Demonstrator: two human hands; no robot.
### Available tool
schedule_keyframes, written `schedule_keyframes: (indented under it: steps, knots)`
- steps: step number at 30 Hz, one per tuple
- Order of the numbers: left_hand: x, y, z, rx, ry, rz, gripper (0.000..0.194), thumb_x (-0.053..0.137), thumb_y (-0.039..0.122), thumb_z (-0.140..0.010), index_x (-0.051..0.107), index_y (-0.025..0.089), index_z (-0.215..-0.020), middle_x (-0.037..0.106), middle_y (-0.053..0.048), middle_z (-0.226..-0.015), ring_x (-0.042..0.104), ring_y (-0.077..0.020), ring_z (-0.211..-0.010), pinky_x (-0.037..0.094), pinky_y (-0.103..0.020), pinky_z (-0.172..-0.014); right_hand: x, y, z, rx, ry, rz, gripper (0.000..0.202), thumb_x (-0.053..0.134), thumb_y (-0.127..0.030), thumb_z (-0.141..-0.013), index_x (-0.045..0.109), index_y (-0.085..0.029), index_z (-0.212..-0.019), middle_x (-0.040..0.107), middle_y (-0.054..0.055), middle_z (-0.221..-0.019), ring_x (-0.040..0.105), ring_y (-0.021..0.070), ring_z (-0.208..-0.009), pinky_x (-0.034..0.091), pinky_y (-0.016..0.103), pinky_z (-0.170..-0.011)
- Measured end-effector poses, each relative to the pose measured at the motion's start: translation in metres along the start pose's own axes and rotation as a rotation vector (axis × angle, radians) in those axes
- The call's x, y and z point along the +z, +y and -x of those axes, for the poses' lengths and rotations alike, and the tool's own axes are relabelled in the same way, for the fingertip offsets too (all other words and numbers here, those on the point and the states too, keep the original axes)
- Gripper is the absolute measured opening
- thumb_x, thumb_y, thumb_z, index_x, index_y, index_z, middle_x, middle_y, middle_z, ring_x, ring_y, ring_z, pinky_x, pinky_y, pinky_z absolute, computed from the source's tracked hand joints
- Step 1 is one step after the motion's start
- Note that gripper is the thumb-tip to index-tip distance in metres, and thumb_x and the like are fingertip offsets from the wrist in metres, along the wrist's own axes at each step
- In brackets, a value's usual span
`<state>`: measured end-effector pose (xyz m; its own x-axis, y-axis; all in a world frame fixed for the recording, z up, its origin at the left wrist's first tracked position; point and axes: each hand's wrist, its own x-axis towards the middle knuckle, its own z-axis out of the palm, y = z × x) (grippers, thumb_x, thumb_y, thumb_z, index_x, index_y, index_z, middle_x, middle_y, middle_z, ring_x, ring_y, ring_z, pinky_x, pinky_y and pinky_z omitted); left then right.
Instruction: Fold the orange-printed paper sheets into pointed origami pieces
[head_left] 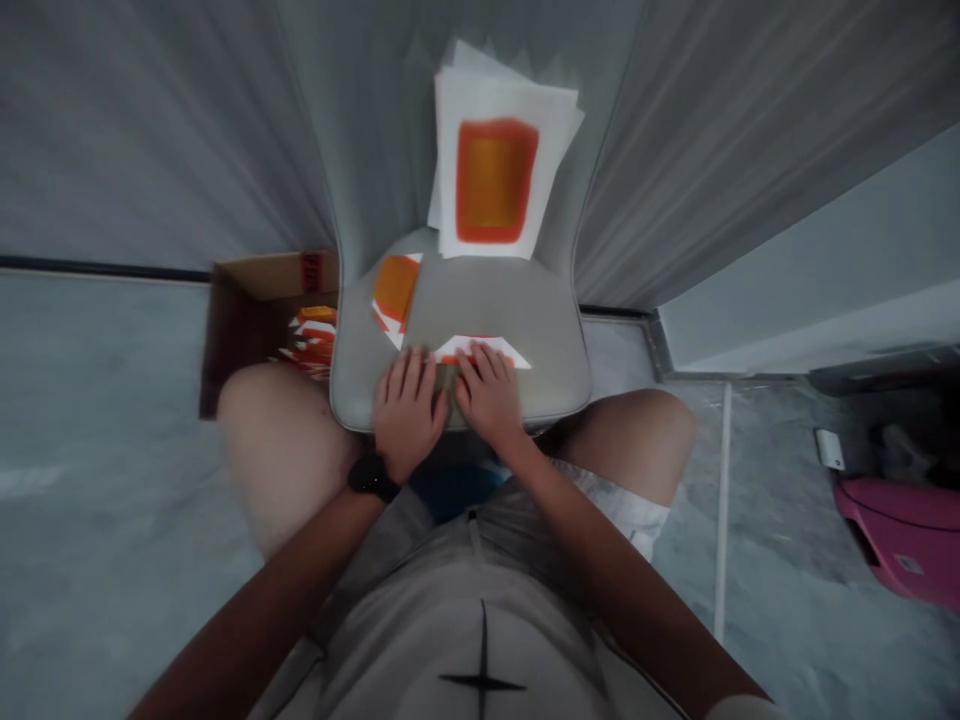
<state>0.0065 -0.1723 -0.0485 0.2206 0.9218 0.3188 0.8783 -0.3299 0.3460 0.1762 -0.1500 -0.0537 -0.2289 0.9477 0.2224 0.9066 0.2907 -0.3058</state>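
Note:
A folded white and orange-red paper (480, 346) lies at the front of a grey chair seat (529, 400). My right hand (491, 398) presses on it with its fingers stretched out, hiding part of its near edge. Beside its left end, my left hand (409, 408) rests flat on the seat with fingers extended; whether it touches the paper I cannot tell. A second folded paper piece, orange with white corners (395, 295), sits on the seat's left side. Against the chair back leans a stack of white sheets (559, 130) with a red-bordered orange print.
A cardboard box (259, 280) stands on the floor left of the chair, with several folded orange and white papers (315, 335) inside. Grey curtains (150, 130) hang behind. A pink object (900, 540) and a small white device (829, 450) lie on the floor at right.

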Motion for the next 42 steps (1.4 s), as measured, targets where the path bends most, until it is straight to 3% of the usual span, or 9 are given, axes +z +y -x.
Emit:
schedule_keyframes:
  steps: [16, 21, 26, 31, 37, 40, 42]
  knots:
    - [-0.002, 0.007, -0.005, -0.020, -0.015, -0.045, 0.063, 0.045, 0.035, -0.103, 0.043, 0.010, -0.161, 0.045, -0.017, -0.165, 0.038, -0.0368, -0.154, 0.025, -0.054, -0.125, -0.001, -0.001, -0.001, -0.011, 0.002, 0.025, 0.049, 0.042, -0.037, -0.109, 0.053, -0.025, -0.155, 0.047, 0.014, -0.164, 0.038, 0.0340, -0.153, 0.025, 0.060, -0.126]
    - [-0.004, 0.010, -0.018, -0.164, 0.039, 0.007, 0.051, 0.050, 0.041, -0.104, 0.058, 0.019, -0.149, 0.061, -0.013, -0.152, 0.052, -0.0367, -0.139, 0.033, -0.053, -0.116, -0.006, 0.001, -0.005, -0.013, 0.001, 0.011, 0.048, 0.040, -0.040, -0.110, 0.055, -0.023, -0.153, 0.052, 0.015, -0.159, 0.041, 0.0325, -0.148, 0.029, 0.055, -0.123]
    - [-0.008, -0.001, -0.044, -0.300, 0.063, 0.053, 0.032, 0.064, 0.046, -0.098, 0.075, 0.025, -0.120, 0.071, -0.010, -0.131, 0.060, -0.0353, -0.120, 0.042, -0.048, -0.102, -0.017, 0.014, -0.024, -0.047, -0.039, 0.021, 0.049, 0.046, -0.047, -0.109, 0.061, -0.021, -0.147, 0.062, 0.017, -0.145, 0.051, 0.0329, -0.131, 0.039, 0.047, -0.109]
    - [-0.011, -0.018, -0.066, -0.293, -0.020, 0.094, 0.018, 0.070, 0.040, -0.095, 0.079, 0.026, -0.099, 0.074, -0.010, -0.114, 0.064, -0.0325, -0.108, 0.044, -0.045, -0.096, -0.017, 0.028, -0.036, -0.074, -0.071, -0.005, 0.038, 0.054, -0.045, -0.107, 0.072, -0.026, -0.135, 0.064, 0.013, -0.139, 0.052, 0.0308, -0.126, 0.038, 0.043, -0.105]
    - [-0.005, -0.021, -0.066, -0.277, 0.022, 0.109, 0.021, 0.067, 0.042, -0.096, 0.079, 0.025, -0.097, 0.074, -0.012, -0.108, 0.064, -0.0338, -0.102, 0.046, -0.047, -0.091, -0.023, 0.026, -0.047, -0.008, -0.065, -0.042, 0.054, 0.060, -0.053, -0.103, 0.063, -0.020, -0.145, 0.064, 0.016, -0.139, 0.054, 0.0326, -0.126, 0.039, 0.043, -0.107]
    - [-0.002, -0.021, -0.063, -0.267, 0.061, 0.104, 0.025, 0.063, 0.045, -0.098, 0.079, 0.025, -0.098, 0.074, -0.011, -0.110, 0.064, -0.0328, -0.104, 0.045, -0.047, -0.093, -0.031, 0.031, -0.069, -0.010, -0.133, -0.063, 0.056, 0.075, -0.057, -0.092, 0.069, -0.019, -0.133, 0.068, 0.016, -0.131, 0.056, 0.0340, -0.123, 0.040, 0.044, -0.103]
    - [-0.003, -0.022, -0.060, -0.269, 0.056, 0.111, 0.027, 0.064, 0.048, -0.098, 0.079, 0.025, -0.099, 0.074, -0.011, -0.113, 0.063, -0.0328, -0.108, 0.044, -0.047, -0.096, -0.038, 0.039, -0.087, -0.022, -0.239, -0.106, 0.047, 0.082, -0.050, -0.086, 0.073, -0.018, -0.119, 0.072, 0.013, -0.121, 0.060, 0.0305, -0.114, 0.043, 0.040, -0.097]
